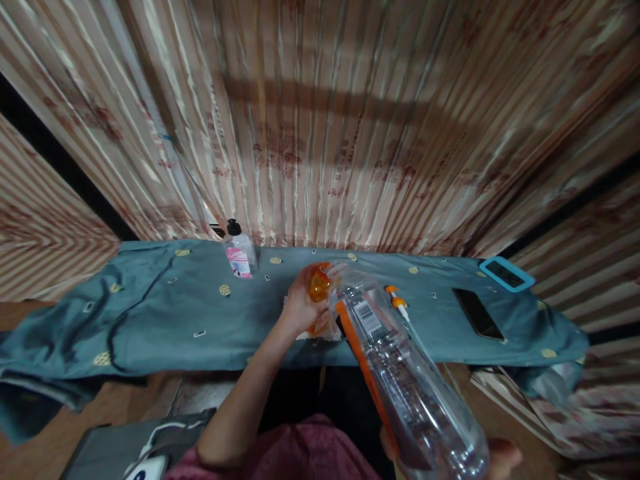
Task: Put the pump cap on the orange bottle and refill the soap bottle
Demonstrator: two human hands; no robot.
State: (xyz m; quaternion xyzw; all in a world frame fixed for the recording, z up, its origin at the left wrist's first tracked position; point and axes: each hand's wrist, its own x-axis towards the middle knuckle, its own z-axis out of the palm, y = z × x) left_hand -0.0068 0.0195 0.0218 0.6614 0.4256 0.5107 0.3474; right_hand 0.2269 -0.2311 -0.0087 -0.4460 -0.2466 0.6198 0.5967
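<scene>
My right hand [501, 456] grips a large clear plastic bottle [407, 373] near its base, at the lower right. The bottle is tilted, its neck end pointing at my left hand, and carries an orange and dark label with a barcode. My left hand [299, 305] is wrapped round a small see-through orange container [319, 285], right beside the bottle's neck end. Whether the two touch is hard to make out. Beneath my left hand lies a white sheet [304, 335] with something orange on it, mostly hidden.
A pump bottle [239, 252] with a pink label stands at the back left of the cloth-covered table [165, 313]. To the right lie an orange-and-white cable [399, 303], a dark phone [479, 313] and a blue-framed device [507, 274]. A pleated curtain [320, 133] hangs behind.
</scene>
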